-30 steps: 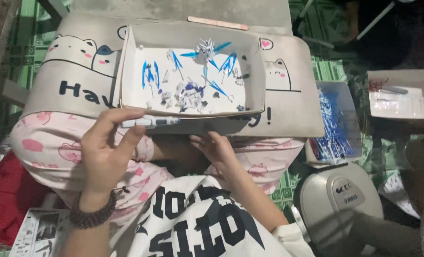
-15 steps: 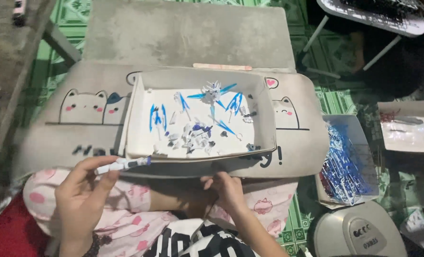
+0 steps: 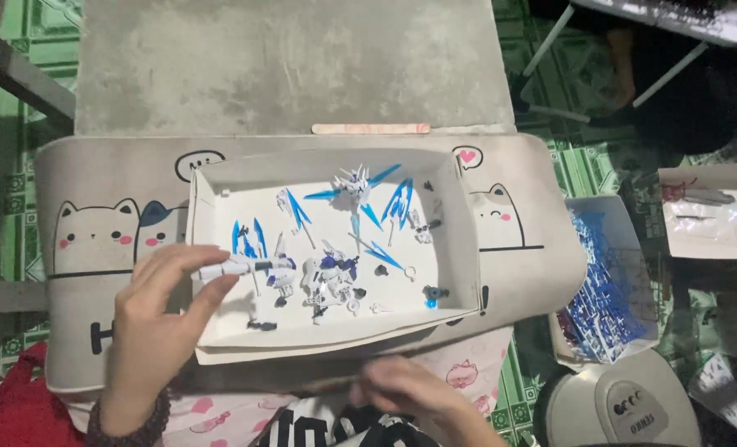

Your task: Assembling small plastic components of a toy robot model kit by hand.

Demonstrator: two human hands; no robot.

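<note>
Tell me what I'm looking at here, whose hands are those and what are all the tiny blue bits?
This picture comes from a camera worn on a person's head, so you look down just as they do. There is no machine, only two bare hands. The left hand holds a thin white pen-like tool over the edge of a shallow white box. The right hand is lower down near the person's lap, blurred, so I cannot tell whether it holds anything. Inside the box lie small blue and white model pieces, some shaped like pointed wings. The box rests on a grey lap desk with cartoon cats drawn on it. To the right, on the green patterned floor, sits a bag of blue plastic part frames.
</note>
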